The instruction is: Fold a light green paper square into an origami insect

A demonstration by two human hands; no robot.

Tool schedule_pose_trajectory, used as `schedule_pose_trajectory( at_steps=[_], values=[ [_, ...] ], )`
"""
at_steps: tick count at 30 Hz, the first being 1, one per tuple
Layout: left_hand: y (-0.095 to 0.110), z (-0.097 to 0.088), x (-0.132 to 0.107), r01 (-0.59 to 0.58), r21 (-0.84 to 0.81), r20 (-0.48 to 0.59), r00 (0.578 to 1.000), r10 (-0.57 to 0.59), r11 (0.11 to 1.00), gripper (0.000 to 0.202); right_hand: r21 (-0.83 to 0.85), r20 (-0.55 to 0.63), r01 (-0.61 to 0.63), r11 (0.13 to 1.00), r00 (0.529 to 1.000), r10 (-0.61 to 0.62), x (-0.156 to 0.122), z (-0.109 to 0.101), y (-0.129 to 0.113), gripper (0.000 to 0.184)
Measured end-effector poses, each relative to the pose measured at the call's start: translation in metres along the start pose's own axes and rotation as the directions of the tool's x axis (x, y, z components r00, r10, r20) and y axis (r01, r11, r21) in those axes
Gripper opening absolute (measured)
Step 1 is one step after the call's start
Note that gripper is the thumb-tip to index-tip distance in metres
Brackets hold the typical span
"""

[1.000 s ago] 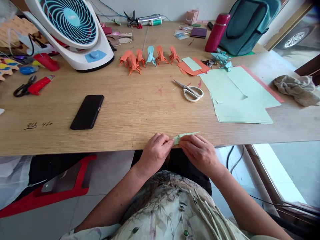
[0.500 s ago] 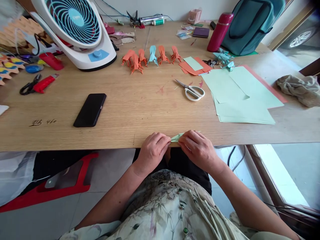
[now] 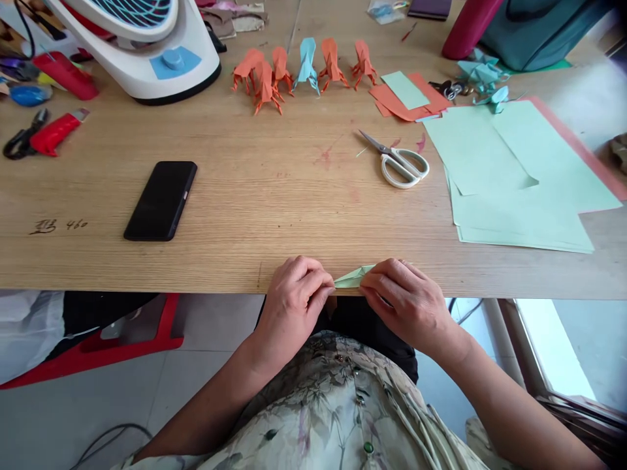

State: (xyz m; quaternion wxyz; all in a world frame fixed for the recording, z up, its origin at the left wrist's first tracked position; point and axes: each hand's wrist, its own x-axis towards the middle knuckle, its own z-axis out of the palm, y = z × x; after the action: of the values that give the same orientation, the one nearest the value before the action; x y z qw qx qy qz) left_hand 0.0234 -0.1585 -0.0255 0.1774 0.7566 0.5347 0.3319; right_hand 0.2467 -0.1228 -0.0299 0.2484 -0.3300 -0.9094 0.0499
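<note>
A narrow piece of folded light green paper [image 3: 351, 279] is stretched between my hands at the table's front edge. My left hand [image 3: 298, 297] pinches its pointed left tip between thumb and fingers. At the other end, my right hand [image 3: 406, 297] grips the paper and hides part of it. Beyond them lie white-handled scissors [image 3: 402, 167] with their blades pointing up and left. Farther back stands a row of folded paper figures, several orange ones [image 3: 332, 62] and a light blue one [image 3: 307, 64].
Light green sheets [image 3: 519, 219] lie on the right, with orange paper pieces [image 3: 416, 108] behind. A black phone [image 3: 160, 201] rests on the left. Behind it are a white fan [image 3: 132, 72] and a red-handled cutter [image 3: 56, 134]. A magenta bottle [image 3: 470, 29] stands by a teal bag [image 3: 543, 32].
The view has tilted down and come closer to the table. My hands still hold the green paper, and a little more of it shows between them.
</note>
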Motion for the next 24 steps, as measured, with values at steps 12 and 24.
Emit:
schedule_pose_trajectory(
  at_steps=[12, 24],
  values=[
    [0.003, -0.010, -0.005, 0.005, 0.169, -0.047, 0.999, 0.003, 0.986, 0.013, 0.039, -0.034, -0.019, 0.999, 0.999, 0.020, 0.002, -0.001, -0.001, 0.009],
    [0.003, 0.002, 0.005, -0.001, 0.117, 0.056, 0.998, -0.006, 0.993, 0.010, 0.058, -0.023, -0.090, 0.994, 0.996, 0.092, 0.002, 0.000, -0.007, 0.011]
  ],
)
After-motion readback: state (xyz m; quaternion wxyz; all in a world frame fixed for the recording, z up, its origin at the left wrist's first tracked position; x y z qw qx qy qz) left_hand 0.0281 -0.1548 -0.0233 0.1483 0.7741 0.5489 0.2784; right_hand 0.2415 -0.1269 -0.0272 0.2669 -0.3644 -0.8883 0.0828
